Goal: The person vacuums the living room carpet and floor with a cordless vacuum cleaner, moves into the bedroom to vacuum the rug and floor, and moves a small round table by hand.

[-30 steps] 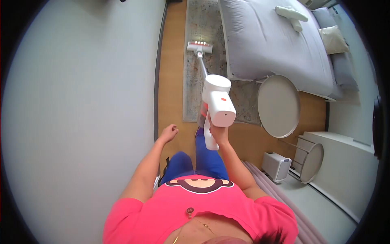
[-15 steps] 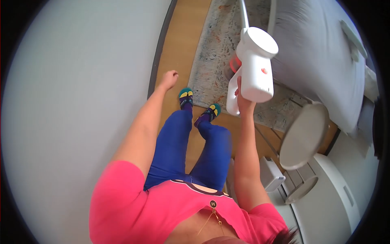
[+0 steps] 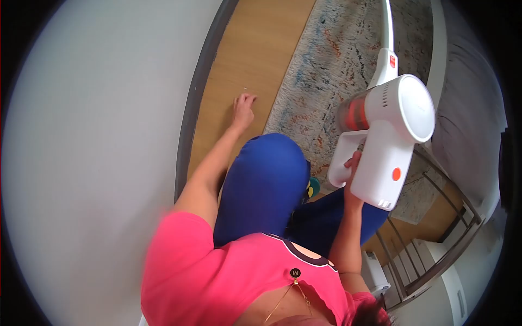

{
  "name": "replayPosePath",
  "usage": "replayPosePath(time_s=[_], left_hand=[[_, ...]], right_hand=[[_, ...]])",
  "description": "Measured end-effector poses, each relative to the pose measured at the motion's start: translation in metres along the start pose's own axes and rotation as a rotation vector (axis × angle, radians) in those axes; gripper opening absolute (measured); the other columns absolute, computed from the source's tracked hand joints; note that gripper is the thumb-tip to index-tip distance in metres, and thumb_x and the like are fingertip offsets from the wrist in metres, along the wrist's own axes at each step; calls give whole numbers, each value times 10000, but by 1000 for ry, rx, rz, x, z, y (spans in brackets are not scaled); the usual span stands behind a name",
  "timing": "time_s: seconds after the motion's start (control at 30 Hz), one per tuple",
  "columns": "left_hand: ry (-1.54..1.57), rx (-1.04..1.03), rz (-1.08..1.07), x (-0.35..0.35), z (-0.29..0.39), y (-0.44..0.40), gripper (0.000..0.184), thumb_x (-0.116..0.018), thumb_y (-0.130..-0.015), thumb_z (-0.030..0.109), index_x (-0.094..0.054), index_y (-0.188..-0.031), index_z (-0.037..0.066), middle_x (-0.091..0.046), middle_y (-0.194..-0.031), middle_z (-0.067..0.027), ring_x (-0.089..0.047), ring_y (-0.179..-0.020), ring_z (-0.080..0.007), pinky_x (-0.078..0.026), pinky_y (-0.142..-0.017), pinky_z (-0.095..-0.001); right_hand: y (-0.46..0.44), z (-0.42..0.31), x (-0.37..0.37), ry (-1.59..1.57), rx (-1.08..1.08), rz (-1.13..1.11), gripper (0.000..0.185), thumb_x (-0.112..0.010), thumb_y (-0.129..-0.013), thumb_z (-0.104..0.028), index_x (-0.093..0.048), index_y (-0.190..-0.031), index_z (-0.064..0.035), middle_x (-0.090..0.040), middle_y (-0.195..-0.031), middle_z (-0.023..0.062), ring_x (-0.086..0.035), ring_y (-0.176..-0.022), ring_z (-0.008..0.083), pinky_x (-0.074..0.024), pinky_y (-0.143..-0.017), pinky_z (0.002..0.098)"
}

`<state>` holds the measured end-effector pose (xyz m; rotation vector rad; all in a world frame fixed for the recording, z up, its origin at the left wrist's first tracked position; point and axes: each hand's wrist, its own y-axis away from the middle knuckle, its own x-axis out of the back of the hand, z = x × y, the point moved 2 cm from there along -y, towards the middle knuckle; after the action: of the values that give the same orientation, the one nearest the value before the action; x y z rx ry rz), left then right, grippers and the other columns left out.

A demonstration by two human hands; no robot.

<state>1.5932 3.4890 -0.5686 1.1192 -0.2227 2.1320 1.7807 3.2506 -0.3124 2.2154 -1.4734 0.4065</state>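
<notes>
In the head view, my right hand point(image 3: 354, 164) is wrapped round the handle of a white cordless vacuum cleaner point(image 3: 380, 157). Its see-through dust cup point(image 3: 354, 113) shows red inside, and a white tube point(image 3: 387, 27) runs up from the body out of the frame. My left hand point(image 3: 243, 112) reaches low over the wooden floor point(image 3: 255, 46), fingers bent and apart. Just beyond those fingertips lies a tiny pale speck point(image 3: 245, 88), too small to name. No object shows in the left hand.
A patterned rug point(image 3: 310, 81) lies right of the bare floor strip. The wall point(image 3: 109, 136) with its dark baseboard point(image 3: 190, 119) runs along the left. At right are a bed with grey bedding point(image 3: 470, 98) and a metal frame point(image 3: 435, 271).
I have bent down into a crouch, knees now raised. My left hand has come down near the floor speck. The vacuum cleaner has shifted right and lower in view, still held.
</notes>
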Motion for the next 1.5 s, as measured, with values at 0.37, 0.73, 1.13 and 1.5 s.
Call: replayPosePath(time_s=[0.37, 0.73, 1.13, 1.5], left_hand=[[173, 158, 166, -1, -3, 12, 446, -460, -706, -54, -507, -1145, 12, -466, -1061, -164, -479, -970, -330, -403, -851, -383], [83, 123, 258, 5, -3, -3, 263, -525, -771, 27, -568, -1031, 18, -530, -986, -153, -535, -912, -319, -451, -777, -379], [-304, -83, 36, 21, -14, -46, 109, -537, -809, 152, -592, -808, 57, -601, -861, -146, -593, -758, -353, -489, -661, -443], [624, 515, 185, 18, -18, -42, 218, -402, -841, 116, -550, -718, 11, -575, -680, -100, -589, -546, -183, -483, -491, -318]], right_hand=[[-13, 2, 1, -59, 134, -38, 123, -573, -869, -105, -542, -899, 11, -508, -648, 28, -479, -552, 112, -413, -550, 251], [-14, 7, 7, -104, 103, -37, 146, -613, -847, -130, -569, -884, 4, -539, -693, 30, -495, -571, 109, -429, -543, 260], [-12, 28, 16, -116, 147, -175, 197, -514, -869, -122, -544, -1010, 13, -570, -882, 63, -529, -734, 124, -455, -631, 270], [-10, -1, 9, -58, 120, -54, 164, -561, -884, -158, -552, -843, 0, -497, -648, 22, -463, -573, 109, -394, -552, 259]])
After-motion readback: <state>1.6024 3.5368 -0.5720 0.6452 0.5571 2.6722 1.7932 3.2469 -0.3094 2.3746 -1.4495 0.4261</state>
